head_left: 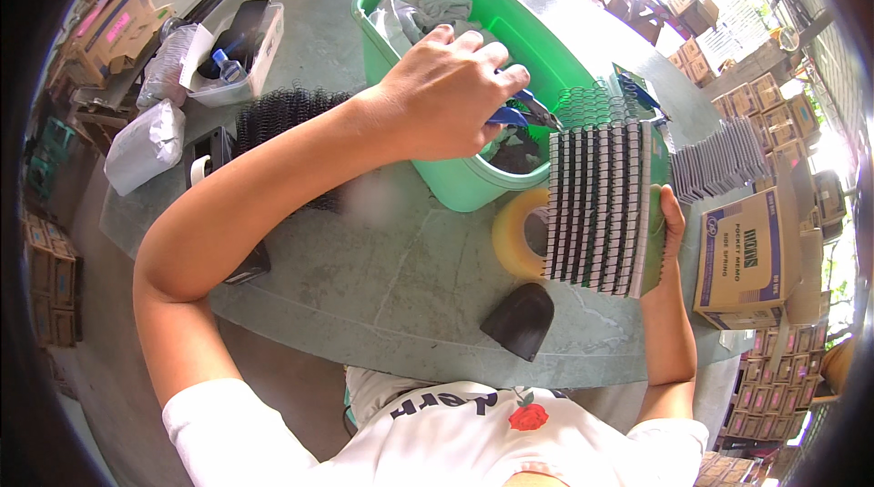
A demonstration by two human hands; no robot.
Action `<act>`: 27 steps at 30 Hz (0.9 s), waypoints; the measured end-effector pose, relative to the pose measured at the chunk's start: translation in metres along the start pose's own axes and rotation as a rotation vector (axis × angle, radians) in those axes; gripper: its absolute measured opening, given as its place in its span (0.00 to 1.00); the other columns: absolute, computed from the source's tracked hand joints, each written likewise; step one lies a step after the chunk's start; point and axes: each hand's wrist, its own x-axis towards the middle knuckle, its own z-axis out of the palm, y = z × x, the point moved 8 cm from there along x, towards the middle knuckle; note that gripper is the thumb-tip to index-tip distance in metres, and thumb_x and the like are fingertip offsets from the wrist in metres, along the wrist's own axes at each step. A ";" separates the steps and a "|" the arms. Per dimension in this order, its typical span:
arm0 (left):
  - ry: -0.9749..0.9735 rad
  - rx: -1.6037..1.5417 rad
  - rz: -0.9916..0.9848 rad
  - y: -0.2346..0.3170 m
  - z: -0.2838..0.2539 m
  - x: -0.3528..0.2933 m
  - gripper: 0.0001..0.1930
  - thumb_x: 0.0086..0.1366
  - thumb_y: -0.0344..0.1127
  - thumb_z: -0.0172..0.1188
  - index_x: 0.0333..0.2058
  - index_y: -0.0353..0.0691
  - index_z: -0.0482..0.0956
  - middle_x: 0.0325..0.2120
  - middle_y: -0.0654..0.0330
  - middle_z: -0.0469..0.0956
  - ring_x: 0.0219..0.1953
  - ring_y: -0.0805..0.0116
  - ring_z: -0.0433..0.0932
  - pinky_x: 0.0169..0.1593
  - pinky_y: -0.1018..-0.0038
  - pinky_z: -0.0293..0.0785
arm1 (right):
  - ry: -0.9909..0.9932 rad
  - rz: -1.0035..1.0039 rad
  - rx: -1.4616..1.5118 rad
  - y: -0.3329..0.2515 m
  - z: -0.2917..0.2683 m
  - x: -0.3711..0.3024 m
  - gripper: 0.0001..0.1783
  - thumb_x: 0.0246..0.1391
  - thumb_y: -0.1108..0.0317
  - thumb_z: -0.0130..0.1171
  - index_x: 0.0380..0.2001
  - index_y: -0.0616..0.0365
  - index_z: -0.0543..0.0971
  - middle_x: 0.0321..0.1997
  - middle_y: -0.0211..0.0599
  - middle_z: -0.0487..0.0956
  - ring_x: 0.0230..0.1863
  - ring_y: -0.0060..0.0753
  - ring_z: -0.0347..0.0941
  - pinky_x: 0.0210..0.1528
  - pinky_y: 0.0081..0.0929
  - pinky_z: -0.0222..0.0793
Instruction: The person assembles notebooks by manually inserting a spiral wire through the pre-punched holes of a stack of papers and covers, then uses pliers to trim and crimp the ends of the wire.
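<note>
Tabletop [410, 305]: grey, spans the scene, curved near edge. Green bin [455, 179]: on its far middle part, grey cloth [443, 8] bunched inside at the far end. Carton [739, 255]: brown, right side, flap open. Black coils [291, 114]: bundled left of the bin, partly behind the left forearm.

Notebooks [596, 214]: a stack, coil-bound edges facing the wearer, green cover at the right. Position: right of the bin's near end, left of the carton, held up in front of the right hand [672, 223]. That hand is closed on the stack's right side, thumb along the edge; remaining fingers hidden behind, their spread cannot be told. The left hand [460, 91] is above the bin, left of and slightly farther than the notebooks, fingers curled round the pliers.

Green coils [592, 106]: just beyond the notebooks' far edge. Tape roll [512, 241]: yellowish, on the tabletop, its right part hidden by the notebooks. Dark curved piece [521, 319]: nearer than the tape.

Pliers [512, 116]: blue handles in the left hand, tips pointing right at the notebooks' far left corner; contact cannot be told.
</note>
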 end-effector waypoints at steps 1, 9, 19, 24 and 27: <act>0.004 0.012 0.006 0.002 0.001 0.002 0.21 0.50 0.37 0.65 0.43 0.38 0.73 0.38 0.52 0.74 0.45 0.57 0.72 0.48 0.62 0.65 | 0.011 -0.001 0.002 0.000 -0.001 -0.001 0.29 0.49 0.55 0.58 0.46 0.69 0.71 0.41 0.50 0.78 0.35 0.40 0.78 0.37 0.35 0.78; 0.057 0.071 0.006 0.002 -0.003 0.003 0.22 0.47 0.36 0.66 0.42 0.37 0.74 0.36 0.53 0.74 0.43 0.58 0.73 0.47 0.64 0.67 | -0.005 0.005 -0.013 -0.001 0.003 0.000 0.29 0.48 0.54 0.58 0.47 0.69 0.71 0.41 0.50 0.78 0.35 0.40 0.78 0.37 0.35 0.78; -0.240 -0.042 -0.100 -0.004 0.018 0.006 0.20 0.48 0.33 0.63 0.41 0.36 0.74 0.31 0.56 0.75 0.39 0.61 0.75 0.41 0.67 0.70 | 0.009 -0.003 -0.076 -0.001 0.007 0.000 0.28 0.50 0.54 0.56 0.47 0.68 0.71 0.41 0.49 0.78 0.36 0.39 0.78 0.37 0.34 0.77; 0.188 0.100 0.039 0.000 -0.010 -0.001 0.19 0.47 0.32 0.62 0.41 0.36 0.74 0.31 0.55 0.76 0.36 0.61 0.76 0.39 0.69 0.72 | 0.035 -0.013 -0.065 -0.002 0.009 0.001 0.28 0.50 0.55 0.56 0.47 0.68 0.71 0.41 0.49 0.78 0.36 0.39 0.78 0.37 0.33 0.77; 0.149 0.093 0.062 0.005 -0.004 0.002 0.20 0.47 0.31 0.63 0.42 0.36 0.74 0.33 0.54 0.76 0.38 0.60 0.76 0.41 0.68 0.71 | 0.043 -0.005 -0.067 -0.001 0.008 0.001 0.28 0.50 0.55 0.56 0.47 0.68 0.71 0.42 0.49 0.78 0.36 0.39 0.78 0.37 0.33 0.77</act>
